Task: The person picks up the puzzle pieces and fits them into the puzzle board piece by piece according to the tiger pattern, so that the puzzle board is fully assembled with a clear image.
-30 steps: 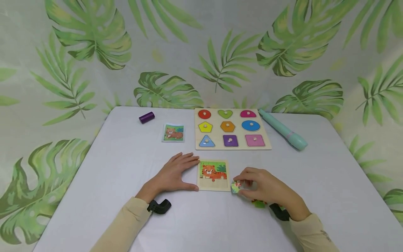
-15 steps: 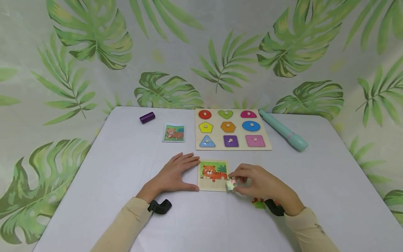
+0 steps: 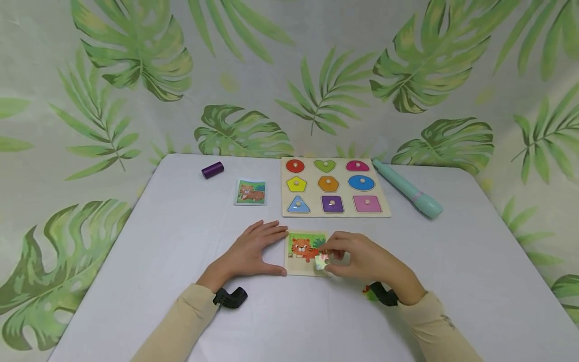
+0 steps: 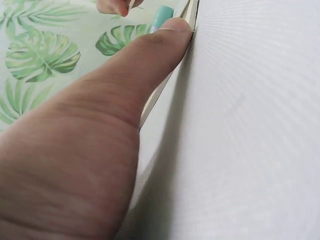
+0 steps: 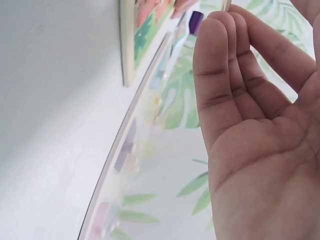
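Spread left fingers (image 3: 275,235) are bracing the board (image 3: 298,268) beneath right fingers (image 3: 338,245) pinching a puzzle piece (image 3: 320,263) best kept level.

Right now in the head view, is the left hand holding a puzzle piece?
No: the right hand pinches a puzzle piece, while the left hand touches the left edge of the tiger board.

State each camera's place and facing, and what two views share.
Head: worn on the head, facing forward and down at the white table; left hand, right hand and beige sleeves show.
Left wrist: on that wrist, facing along the left thumb to the square wooden puzzle tray; part of the right hand shows.
Right wrist: on that wrist, facing past the right palm and fingers to the tray's corner.
Shared: head and right wrist show the dark purple cylinder.
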